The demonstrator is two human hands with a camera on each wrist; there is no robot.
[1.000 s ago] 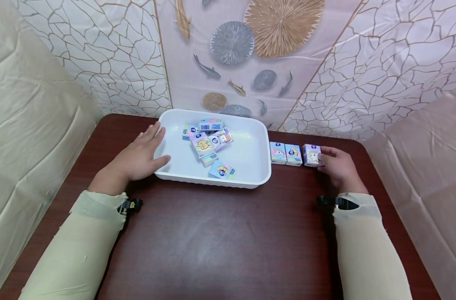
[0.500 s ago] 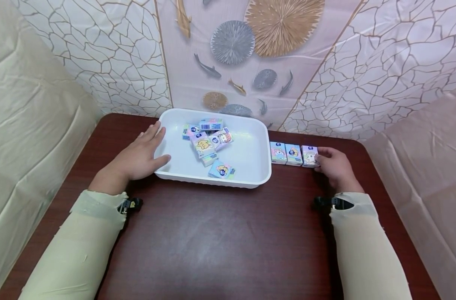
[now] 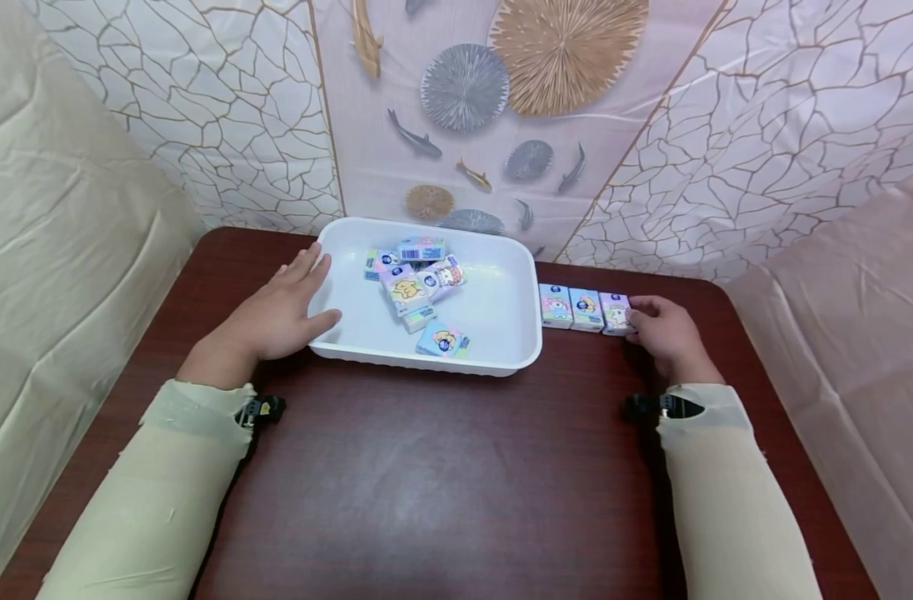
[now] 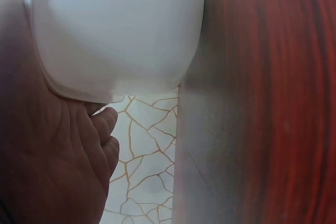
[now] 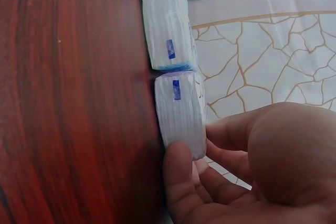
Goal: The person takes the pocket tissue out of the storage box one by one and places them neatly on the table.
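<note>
A dark red-brown wooden table (image 3: pixel 441 467) stands in a corner hung with plastic sheeting: plain cream on the left, pale pink on the right, and at the back a crackle pattern with fish and round leaf shapes. A white plastic tray (image 3: pixel 501 329) sits at the far middle of the table, with a loose heap of small cartoon-printed tissue packs (image 3: pixel 415 287) lying in it, some overlapping and one apart nearer the front wall.

The left hand (image 3: pixel 276 321) rests flat against the tray's left end, its fingers straight and slightly spread along the rim, the thumb laid on the near corner (the left wrist view shows the palm pressed to the tray's outer wall). It grips nothing.

To the right of the tray, three packs stand in a row on the bare table, just beside one another: a blue pack (image 3: pixel 556 306) nearest the tray, a second blue pack (image 3: pixel 586 309) in the middle, and a purple pack (image 3: pixel 616 313) at the right end. The right hand (image 3: pixel 662 329) holds that purple pack, thumb and curled fingers pinching its outer end. In the right wrist view the pack's edge rests on the wood, almost touching its neighbour. Both forearms are in cream sleeves.
</note>
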